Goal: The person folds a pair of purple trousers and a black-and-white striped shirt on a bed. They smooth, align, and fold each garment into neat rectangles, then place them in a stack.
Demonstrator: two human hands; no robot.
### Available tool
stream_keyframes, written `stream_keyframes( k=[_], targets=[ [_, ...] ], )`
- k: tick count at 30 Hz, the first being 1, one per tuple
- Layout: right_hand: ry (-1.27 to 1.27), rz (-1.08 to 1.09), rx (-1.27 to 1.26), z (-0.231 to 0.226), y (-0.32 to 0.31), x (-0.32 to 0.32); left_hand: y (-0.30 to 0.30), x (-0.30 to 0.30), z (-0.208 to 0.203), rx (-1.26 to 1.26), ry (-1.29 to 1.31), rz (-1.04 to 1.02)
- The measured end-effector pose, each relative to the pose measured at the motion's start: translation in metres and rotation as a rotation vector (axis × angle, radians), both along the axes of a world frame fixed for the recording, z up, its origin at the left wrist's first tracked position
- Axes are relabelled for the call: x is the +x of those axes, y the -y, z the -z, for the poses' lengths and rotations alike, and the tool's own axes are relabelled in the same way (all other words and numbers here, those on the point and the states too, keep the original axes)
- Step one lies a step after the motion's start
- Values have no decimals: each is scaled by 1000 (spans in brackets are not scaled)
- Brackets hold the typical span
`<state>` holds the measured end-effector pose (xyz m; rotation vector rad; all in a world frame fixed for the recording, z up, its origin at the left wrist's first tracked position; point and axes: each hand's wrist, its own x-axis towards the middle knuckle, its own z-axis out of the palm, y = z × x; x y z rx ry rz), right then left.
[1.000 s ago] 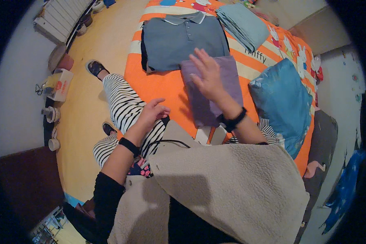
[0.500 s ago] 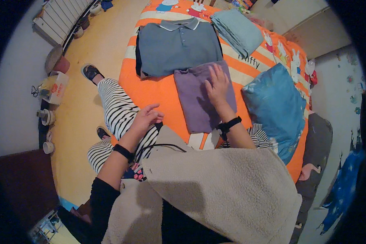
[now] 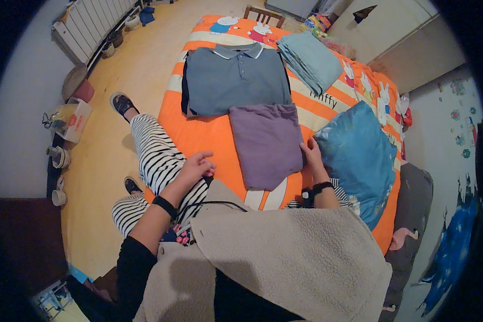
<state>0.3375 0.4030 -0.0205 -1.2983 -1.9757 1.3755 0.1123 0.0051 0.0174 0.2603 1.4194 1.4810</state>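
A folded purple cloth item, perhaps a garment, lies flat on the orange patterned bedspread in front of me. My right hand is at its right edge, fingers apart and gripping nothing, between it and a shiny blue pillow. Over my striped trouser leg hovers my left hand, its fingers loosely bent and apart, holding nothing. Just beyond the purple cloth, a folded grey-blue polo shirt with a white-edged collar lies with dark fabric showing at its sides. The shirt's lower edge meets the purple cloth's top.
A pale green folded cloth lies at the bed's far right. Along the right wall runs a dark grey cushion. On the floor at left stand a white box, a pink pot and a radiator. A wooden chair is beyond the bed.
My right hand has come off the top of the purple cloth and moved right and nearer, to its right edge. My left hand has hardly moved. The view has tilted slightly upward.
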Motion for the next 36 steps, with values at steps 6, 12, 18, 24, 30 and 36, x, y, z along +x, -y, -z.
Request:
stream_keyframes(
  k=[6,12,18,24,30,36],
  targets=[
    [-208,-68,-929,-9,12,24,-1,1,3,40,-27,-16],
    [-163,-43,-1048,-15,22,9,5,0,10,51,-50,2],
    [-274,-202,-822,-88,55,-17,5,2,11,92,-41,-23],
    [-449,-507,-667,-197,88,-96,4,4,12,128,-40,-15],
    [-706,-576,-562,-285,78,-182,9,4,3,106,-100,-2],
    [-848,-669,-613,-254,28,-210,6,4,-1,54,-106,10]
  ],
)
